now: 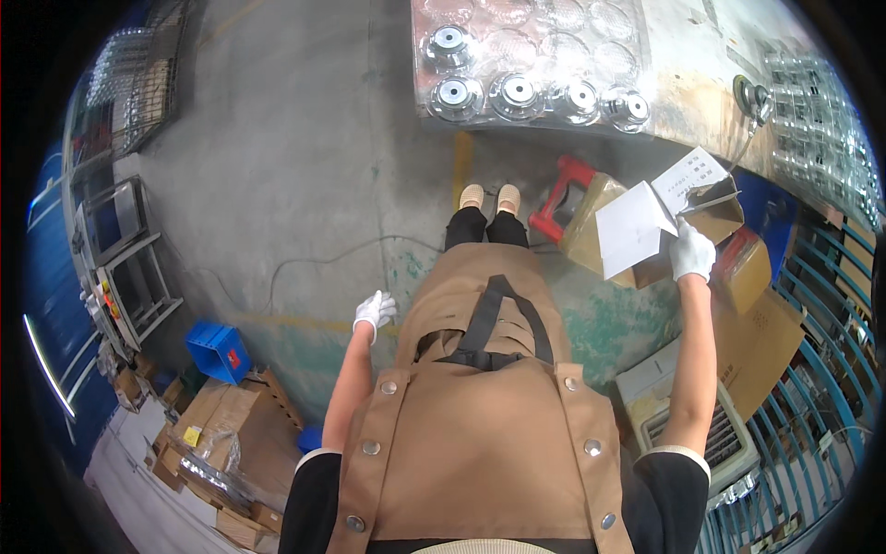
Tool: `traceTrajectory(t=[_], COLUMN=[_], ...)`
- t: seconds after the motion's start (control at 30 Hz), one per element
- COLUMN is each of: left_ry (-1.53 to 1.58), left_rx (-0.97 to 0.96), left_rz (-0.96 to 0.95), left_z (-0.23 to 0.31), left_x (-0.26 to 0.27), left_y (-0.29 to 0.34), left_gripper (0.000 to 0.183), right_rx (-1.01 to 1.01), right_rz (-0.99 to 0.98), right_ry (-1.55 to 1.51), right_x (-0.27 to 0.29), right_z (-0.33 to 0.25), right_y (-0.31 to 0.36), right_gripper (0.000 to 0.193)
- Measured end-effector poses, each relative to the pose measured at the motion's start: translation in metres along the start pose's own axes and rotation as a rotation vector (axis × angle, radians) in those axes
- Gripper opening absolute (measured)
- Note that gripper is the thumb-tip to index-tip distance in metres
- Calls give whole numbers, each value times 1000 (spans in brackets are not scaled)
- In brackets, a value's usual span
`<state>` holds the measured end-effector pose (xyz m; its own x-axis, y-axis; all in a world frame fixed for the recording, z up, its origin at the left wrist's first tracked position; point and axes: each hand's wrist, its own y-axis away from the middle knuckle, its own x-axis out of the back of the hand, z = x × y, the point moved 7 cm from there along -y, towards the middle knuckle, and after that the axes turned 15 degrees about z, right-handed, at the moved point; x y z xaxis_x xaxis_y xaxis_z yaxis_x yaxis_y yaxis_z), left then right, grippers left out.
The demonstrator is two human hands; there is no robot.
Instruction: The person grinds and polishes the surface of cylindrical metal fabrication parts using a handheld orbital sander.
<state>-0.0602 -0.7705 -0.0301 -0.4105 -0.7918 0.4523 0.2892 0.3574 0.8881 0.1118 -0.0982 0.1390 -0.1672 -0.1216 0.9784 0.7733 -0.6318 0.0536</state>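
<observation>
My right hand (692, 251), in a white glove, reaches out to the right over an open cardboard box (718, 220). Its fingers are closed at the edge of a white sheet of paper (633, 227), which lies tilted over the box; the fingertips are partly hidden. A second white sheet with print (689, 180) stands up behind the first at an angle. Beside my apron on the left hangs my left hand (375, 311), also gloved, its fingers loosely apart and nothing in them.
Ahead, a worktable (688, 92) carries a clear plastic tray (517, 46) with several clear round pieces. A red-framed stool (565, 196) stands near the box. A blue crate (218, 351) is at left, a cable (318, 254) crosses the floor, and a teal railing (831, 369) runs along the right.
</observation>
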Motion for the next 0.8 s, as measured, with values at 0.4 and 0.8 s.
traceTrajectory(t=[0.4, 0.8], left_ry=[-35, 16], left_rx=[29, 95], left_rz=[-48, -71], left_z=[34, 5], left_x=[26, 12], left_y=[-48, -51], left_gripper=[40, 38], right_rx=[-69, -71], right_rz=[-98, -124], right_ry=[26, 62], right_x=[15, 7], right_z=[-47, -41], right_y=[19, 25], right_gripper=[33, 37])
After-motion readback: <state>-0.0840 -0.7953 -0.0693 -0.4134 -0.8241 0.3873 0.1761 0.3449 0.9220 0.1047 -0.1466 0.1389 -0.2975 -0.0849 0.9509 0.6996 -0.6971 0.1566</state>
